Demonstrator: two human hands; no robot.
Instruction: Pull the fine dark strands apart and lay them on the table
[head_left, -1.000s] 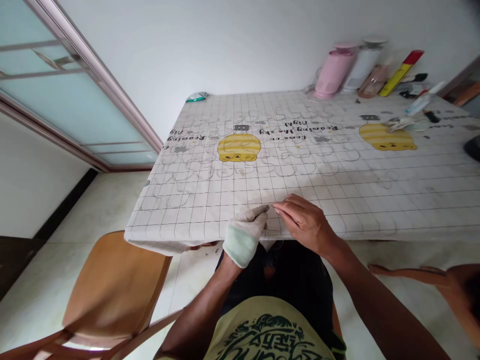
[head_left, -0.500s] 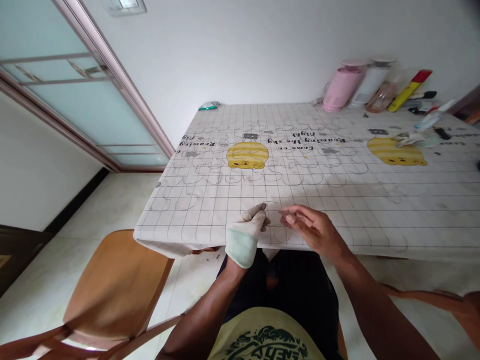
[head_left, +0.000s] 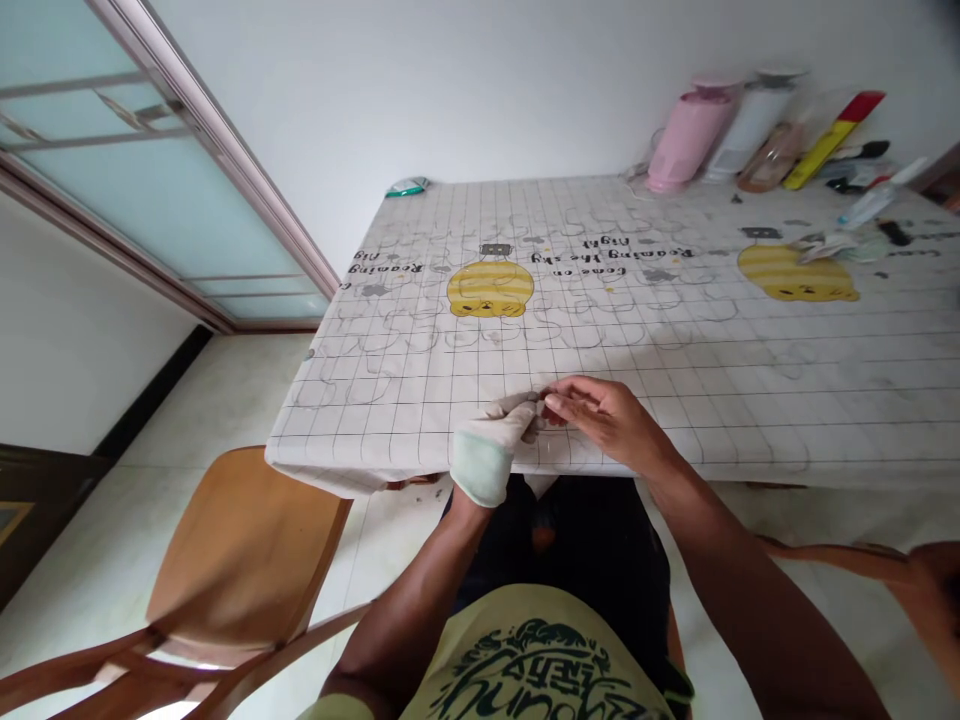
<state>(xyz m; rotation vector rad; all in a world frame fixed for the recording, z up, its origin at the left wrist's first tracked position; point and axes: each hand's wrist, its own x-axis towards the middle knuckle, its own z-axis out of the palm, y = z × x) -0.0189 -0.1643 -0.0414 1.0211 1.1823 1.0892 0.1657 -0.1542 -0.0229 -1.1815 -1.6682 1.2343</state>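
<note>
**Fingertips held close above the near edge of a checked tablecloth [head_left: 390, 415]**

A white glove [head_left: 487, 452] with a pale green cuff is worn on the left hand [head_left: 501, 432], and its thumb and fingers are drawn together at the tips. The right hand [head_left: 604, 415] is bare; its fingers are curled and its thumb is bent in towards them. The two sets of fingertips are held close together — whether they touch cannot be told. Nor can it be told whether anything small or thin is pinched by either hand, since the meeting point is partly hidden by the fingers.

The glove is thus found near the front edge of the cloth, just beside the right fingertips. Beyond the hands, a yellow striped balloon print [head_left: 490, 290] is seen, with upside-down lettering next to it.

At the far right, a pink cylinder [head_left: 686, 145] is stood beside a white cylinder [head_left: 750, 130], with a yellow box [head_left: 832, 142] tipped in red leaning nearby — and a crumpled pale cloth [head_left: 855, 244] is laid nearer the front. A green-and-white packet [head_left: 407, 187] is placed at the far left corner. Alongside the table's left end, a wooden chair [head_left: 240, 550] is set on the pale floor [head_left: 172, 400].
</note>
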